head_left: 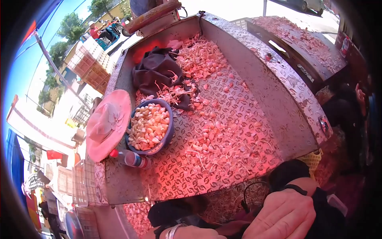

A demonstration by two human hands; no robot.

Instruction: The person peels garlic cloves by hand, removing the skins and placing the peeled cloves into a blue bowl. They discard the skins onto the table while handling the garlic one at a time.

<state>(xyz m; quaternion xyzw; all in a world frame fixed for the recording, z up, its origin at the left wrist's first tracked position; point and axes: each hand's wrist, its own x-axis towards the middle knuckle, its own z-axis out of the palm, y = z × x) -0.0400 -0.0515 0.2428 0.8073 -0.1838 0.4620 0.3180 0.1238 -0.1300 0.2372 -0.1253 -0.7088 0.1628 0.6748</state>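
Note:
At the bottom edge my right hand (280,213) shows its back, with a dark band at the wrist. Its fingers lie pressed together and bend down out of view, so anything in them is hidden. My left hand (195,232), with a metal bracelet (174,231) at its wrist, is cut off by the frame; its fingers do not show. Both hands are below the near edge of a metal cart bed (234,159). Peeled garlic cloves (149,125) fill a blue bowl (170,133) on the bed. Loose garlic cloves and skins (207,139) lie nearer to me.
A pink hat (107,123) and a plastic bottle (135,160) rest beside the bowl. Dark cloth (155,67) lies by a garlic heap (201,59). Stacked crates (89,65) stand outside at left. Another person's dark sleeve (342,109) is at right.

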